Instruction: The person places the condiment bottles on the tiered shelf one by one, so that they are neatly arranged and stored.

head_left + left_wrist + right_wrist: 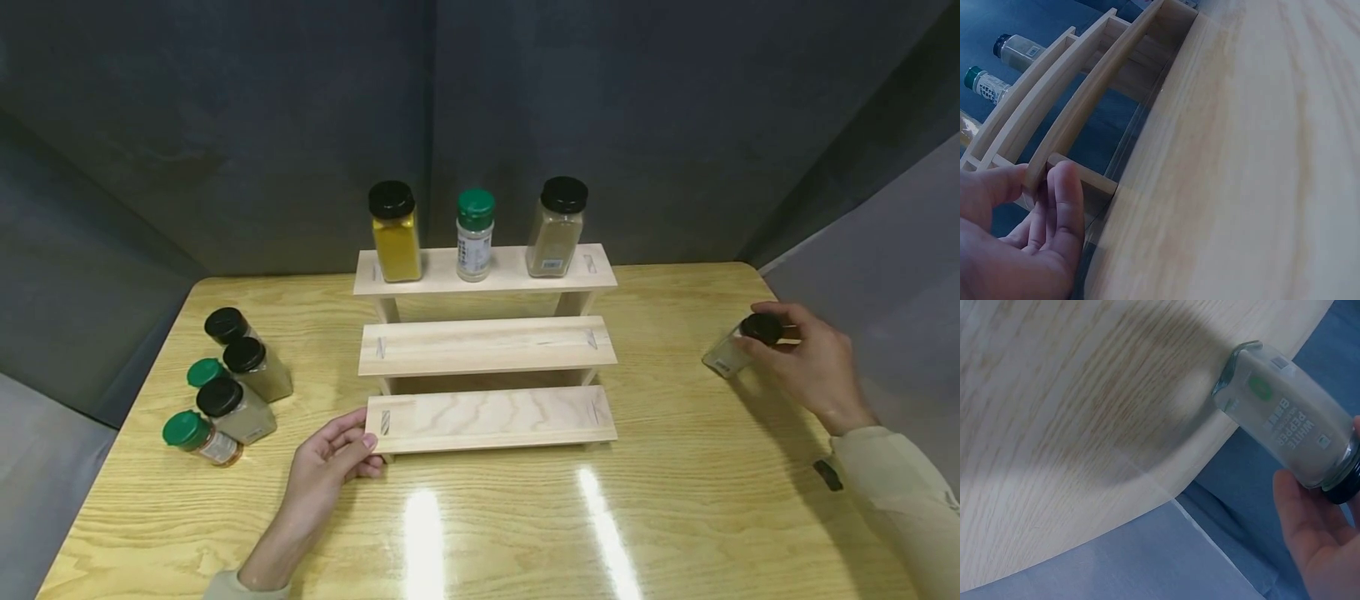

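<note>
My right hand (813, 358) grips a glass jar of white pepper (1288, 415) by its black lid, at the table's right side. The jar is tilted, its base pointing left in the head view; whether the base touches the table I cannot tell. My left hand (326, 467) pinches the left end of the lowest step of a three-tier wooden rack (487, 421), thumb on top and fingers below. On the top tier stand a yellow spice jar with a black lid (397, 250), a green-capped bottle (474, 242) and a black-lidded beige jar (553, 242).
Several spice containers stand in a cluster on the left of the wooden table (487, 533), among them a black-lidded jar (247, 417) and a green-capped bottle (217, 446). Dark cloth (600, 100) hangs behind the table. Grey panels flank both sides.
</note>
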Demonstrator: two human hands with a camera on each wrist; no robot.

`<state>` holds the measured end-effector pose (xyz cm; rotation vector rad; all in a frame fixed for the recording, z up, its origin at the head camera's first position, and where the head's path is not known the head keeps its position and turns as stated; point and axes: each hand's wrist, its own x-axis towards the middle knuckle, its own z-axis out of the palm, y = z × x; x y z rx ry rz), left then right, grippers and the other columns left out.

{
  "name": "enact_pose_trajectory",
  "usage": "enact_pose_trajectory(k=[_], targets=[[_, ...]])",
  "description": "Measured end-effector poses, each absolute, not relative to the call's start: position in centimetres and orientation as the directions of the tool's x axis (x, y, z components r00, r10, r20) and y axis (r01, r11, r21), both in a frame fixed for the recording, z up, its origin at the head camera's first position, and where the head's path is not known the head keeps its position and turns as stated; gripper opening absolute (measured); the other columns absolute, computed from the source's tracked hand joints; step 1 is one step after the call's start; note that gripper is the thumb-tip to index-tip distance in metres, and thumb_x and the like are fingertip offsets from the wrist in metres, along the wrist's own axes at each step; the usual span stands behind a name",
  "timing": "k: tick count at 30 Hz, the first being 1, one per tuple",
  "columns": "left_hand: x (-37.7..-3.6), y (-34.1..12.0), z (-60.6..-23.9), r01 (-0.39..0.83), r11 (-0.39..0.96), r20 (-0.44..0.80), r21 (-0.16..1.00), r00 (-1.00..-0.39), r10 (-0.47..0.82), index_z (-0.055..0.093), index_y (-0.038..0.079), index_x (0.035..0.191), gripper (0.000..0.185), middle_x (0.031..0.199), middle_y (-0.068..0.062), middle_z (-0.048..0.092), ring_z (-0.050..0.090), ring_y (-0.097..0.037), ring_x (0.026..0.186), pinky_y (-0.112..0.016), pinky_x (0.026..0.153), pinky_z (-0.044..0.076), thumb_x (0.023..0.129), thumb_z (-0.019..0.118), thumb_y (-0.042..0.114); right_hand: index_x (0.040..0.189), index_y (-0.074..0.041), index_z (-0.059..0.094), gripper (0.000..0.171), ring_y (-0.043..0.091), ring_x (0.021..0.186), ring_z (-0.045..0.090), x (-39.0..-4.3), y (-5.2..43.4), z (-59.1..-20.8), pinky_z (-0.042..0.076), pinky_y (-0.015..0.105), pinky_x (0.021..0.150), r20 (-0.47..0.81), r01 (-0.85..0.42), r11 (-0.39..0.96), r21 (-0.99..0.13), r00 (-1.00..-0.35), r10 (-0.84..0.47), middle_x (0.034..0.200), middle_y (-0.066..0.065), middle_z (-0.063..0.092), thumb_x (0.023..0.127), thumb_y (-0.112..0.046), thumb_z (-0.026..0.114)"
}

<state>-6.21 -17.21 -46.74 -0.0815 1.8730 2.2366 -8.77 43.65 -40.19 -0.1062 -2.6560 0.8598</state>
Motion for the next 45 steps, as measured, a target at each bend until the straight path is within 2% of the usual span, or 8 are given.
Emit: enact_pose_trajectory(k=[6,13,15,19,25,36,41,45], targets=[[-6.2,-17.2,-46.8,-0.205,-0.16,-0.183,0.966,-0.973,0.14,0.05,-0.015,0.151,0.049,0.103,-0.015,0.068,0.073,-0.019,0.083,-0.029,0.077,0.068,0.105,0.065,-0.007,0.143,0.002,0.066,0.053,-0.019,0.094,0.053,-8.7,43.8,-39.6,0.045,-0.005,0.077,0.339,-0.054,0.818,-0.573,-0.924,0.176,0.119,0.019,0.068,0.095,-0.008,0.086],[-6.2,-17.2,-46.9,-0.205,-0.17,-0.183,0.964,-0.973,0.139,0.049,-0.016,0.151,0.049,0.103,-0.014,0.067,0.073,-0.018,0.082,-0.029,0.077,0.068,0.105,0.065,-0.008,0.14,0.003,0.07,0.051,-0.021,0.09,0.056,-8.6,43.3,-37.6,0.046,-0.003,0.075,0.371,-0.089,0.812,-0.577,-0.914,0.163,0.107,-0.025,0.063,0.094,-0.008,0.087],[-6.2,-17.2,-46.9,-0.204,-0.173,-0.181,0.964,-0.974,0.139,0.049,-0.016,0.151,0.049,0.103,-0.014,0.067,0.073,-0.018,0.082,-0.029,0.077,0.068,0.105,0.065,-0.008,0.14,0.002,0.07,0.051,-0.023,0.086,0.055,-8.6,42.8,-36.9,0.046,-0.003,0.073,0.382,-0.093,0.823,-0.56,-0.911,0.157,0.106,-0.025,0.063,0.093,-0.009,0.088],[-6.2,-17.2,-46.9,-0.201,-0.174,-0.178,0.964,-0.974,0.14,0.049,-0.016,0.15,0.049,0.102,-0.014,0.067,0.073,-0.018,0.082,-0.029,0.077,0.068,0.105,0.065,-0.008,0.141,-0.001,0.071,0.051,-0.025,0.082,0.055,-8.5,41.7,-35.3,0.045,-0.003,0.071,0.4,-0.099,0.843,-0.528,-0.905,0.144,0.107,-0.01,0.066,0.094,-0.009,0.088],[-6.2,-17.2,-46.9,-0.201,-0.178,-0.176,0.963,-0.973,0.147,0.049,-0.016,0.151,0.049,0.102,-0.013,0.068,0.073,-0.018,0.082,-0.029,0.077,0.068,0.105,0.066,-0.007,0.14,-0.004,0.073,0.051,-0.019,0.081,0.063,-7.9,39.3,-32.8,0.048,-0.001,0.071,0.435,-0.164,0.806,-0.569,-0.891,0.126,0.105,-0.031,0.065,0.092,-0.001,0.088],[-6.1,-17.3,-46.9,-0.174,-0.187,-0.144,0.967,-0.976,0.162,0.046,-0.018,0.151,0.05,0.102,-0.013,0.068,0.073,-0.017,0.082,-0.029,0.077,0.068,0.106,0.064,-0.007,0.143,-0.011,0.073,0.056,-0.003,0.094,0.068,-7.0,35.0,-29.3,0.05,0.004,0.082,0.46,-0.287,0.749,-0.598,-0.888,0.027,0.122,-0.011,0.071,0.091,0.006,0.086],[-6.1,-17.4,-46.9,-0.17,-0.177,-0.141,0.969,-0.977,0.163,0.047,-0.018,0.151,0.049,0.102,-0.013,0.068,0.074,-0.018,0.083,-0.029,0.077,0.068,0.107,0.064,-0.005,0.139,-0.003,0.074,0.059,0.004,0.097,0.069,-7.2,33.1,-28.1,0.054,0.01,0.086,0.535,-0.417,0.71,-0.567,-0.842,-0.068,0.127,-0.003,0.075,0.084,0.017,0.085],[-6.1,-17.3,-46.9,-0.174,-0.171,-0.146,0.97,-0.976,0.161,0.047,-0.017,0.151,0.049,0.102,-0.013,0.068,0.074,-0.018,0.083,-0.029,0.077,0.068,0.107,0.065,-0.005,0.134,0.003,0.075,0.061,0.011,0.097,0.068,-7.6,31.8,-27.3,0.056,0.013,0.088,0.575,-0.505,0.667,-0.548,-0.807,-0.138,0.122,0.007,0.077,0.078,0.025,0.083]])
